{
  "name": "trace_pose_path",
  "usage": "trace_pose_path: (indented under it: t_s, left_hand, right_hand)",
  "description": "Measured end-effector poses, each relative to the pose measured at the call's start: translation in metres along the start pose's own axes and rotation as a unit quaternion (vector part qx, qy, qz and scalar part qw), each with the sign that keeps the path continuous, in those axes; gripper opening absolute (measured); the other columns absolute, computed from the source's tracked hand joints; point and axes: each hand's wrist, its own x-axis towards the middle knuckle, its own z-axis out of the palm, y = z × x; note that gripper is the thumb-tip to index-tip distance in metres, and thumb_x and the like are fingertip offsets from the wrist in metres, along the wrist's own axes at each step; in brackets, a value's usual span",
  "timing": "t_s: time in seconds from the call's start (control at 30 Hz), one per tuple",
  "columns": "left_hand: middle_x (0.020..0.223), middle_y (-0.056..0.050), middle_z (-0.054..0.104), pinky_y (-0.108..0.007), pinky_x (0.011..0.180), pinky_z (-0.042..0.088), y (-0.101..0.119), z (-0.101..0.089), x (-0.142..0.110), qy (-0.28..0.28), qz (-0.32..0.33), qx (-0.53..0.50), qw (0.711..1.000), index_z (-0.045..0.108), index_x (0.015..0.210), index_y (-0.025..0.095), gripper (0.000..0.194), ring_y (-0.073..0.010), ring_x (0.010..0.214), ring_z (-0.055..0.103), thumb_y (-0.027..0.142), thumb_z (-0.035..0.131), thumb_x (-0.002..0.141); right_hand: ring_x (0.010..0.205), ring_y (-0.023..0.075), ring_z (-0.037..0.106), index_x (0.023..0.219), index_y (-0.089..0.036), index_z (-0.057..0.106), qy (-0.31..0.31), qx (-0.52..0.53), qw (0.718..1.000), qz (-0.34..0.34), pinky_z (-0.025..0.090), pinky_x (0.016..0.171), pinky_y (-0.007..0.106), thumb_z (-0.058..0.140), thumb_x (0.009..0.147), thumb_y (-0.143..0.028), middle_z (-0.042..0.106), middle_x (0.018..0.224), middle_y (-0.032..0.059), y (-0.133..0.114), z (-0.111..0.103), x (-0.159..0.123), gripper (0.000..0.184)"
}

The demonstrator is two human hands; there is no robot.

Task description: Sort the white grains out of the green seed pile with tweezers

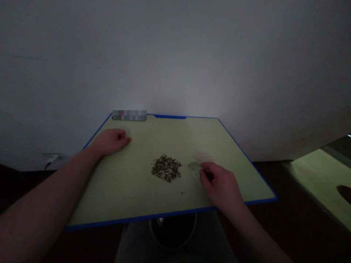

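Observation:
On the pale, blue-edged tabletop [153, 140], a loose pile of small dark green and brown seeds or grains [166, 168] lies with paler bits mixed in. My right hand [221, 182] pinches what look like curved tweezers [195, 165], their bent tip pointing left towards the pile but apart from it. Just beyond these fingers is a thin scatter of tiny pale pinkish grains [201, 157]. My left hand [112, 140] rests on the far left of the table with its fingers curled in and nothing visible in them.
A pixelated strip [129, 115] lies at the back left edge. One dark grain [181, 193] sits apart near the front. Below the front edge is a dark round container [173, 230] by my lap. A wall [175, 65] stands behind; another pale table [320, 182] is at right.

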Motion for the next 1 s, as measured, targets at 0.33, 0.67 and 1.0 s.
trace_pose_path:
  t_s: [0.33,0.67,1.0]
  left_hand:
    - [0.051,0.001,0.043,-0.030,0.055,0.027,0.003,0.000,-0.003,-0.002,0.004,0.003,1.000,0.040,0.058,0.023,0.036,-0.0159,0.055,0.043,0.054,0.047,0.075]
    - [0.051,0.001,0.043,-0.030,0.054,0.027,-0.003,0.003,-0.003,0.005,0.004,0.006,1.000,0.042,0.058,0.023,0.035,-0.0162,0.055,0.043,0.053,0.047,0.075]
    - [0.051,0.001,0.045,-0.030,0.055,0.027,-0.004,0.004,-0.001,0.009,0.011,0.007,1.000,0.042,0.058,0.022,0.036,-0.0155,0.055,0.043,0.053,0.047,0.076]
  right_hand:
    - [0.076,0.0224,0.069,0.097,-0.017,0.070,-0.013,-0.036,0.999,-0.008,0.049,0.070,0.031,0.053,0.085,-0.019,0.075,0.085,0.0074,-0.005,0.010,0.012,0.021]
    - [0.065,0.0204,0.068,0.094,-0.017,0.071,0.057,-0.005,0.997,0.044,0.048,0.062,0.030,0.057,0.083,-0.026,0.073,0.074,0.0052,0.021,-0.007,0.020,0.020]
    - [0.060,0.0185,0.066,0.110,-0.016,0.069,0.046,0.039,0.998,0.023,0.050,0.059,0.030,0.055,0.084,-0.029,0.073,0.074,0.0034,0.021,-0.013,0.013,0.032]
